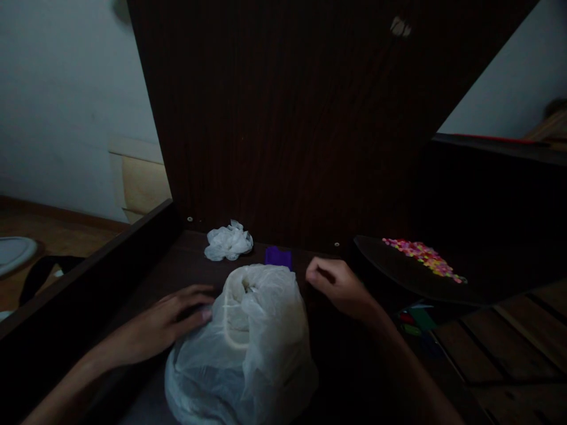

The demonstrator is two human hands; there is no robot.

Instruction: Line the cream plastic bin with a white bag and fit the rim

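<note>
A whitish translucent plastic bag (274, 342) stands bulging on the dark wooden surface in front of me. A pale curved handle or band shows at its top, but its contents cannot be made out. My left hand (177, 319) lies at the bag's left side, fingers stretched towards it and the thumb beside the plastic. To the right of the bag, apart from it, my right hand (339, 283) is loosely curled, with no object visible in it. Behind the bag sit a crumpled white plastic bag (229, 241) and a purple item (279, 257), partly hidden.
A tall dark wooden panel (283, 130) rises behind the surface, and a low side board (101, 265) borders it on the left. At right, a cluster of small pink and yellow pieces (423, 258) lies on a dark curved piece (385, 265). Wooden slats (514, 342) show lower right.
</note>
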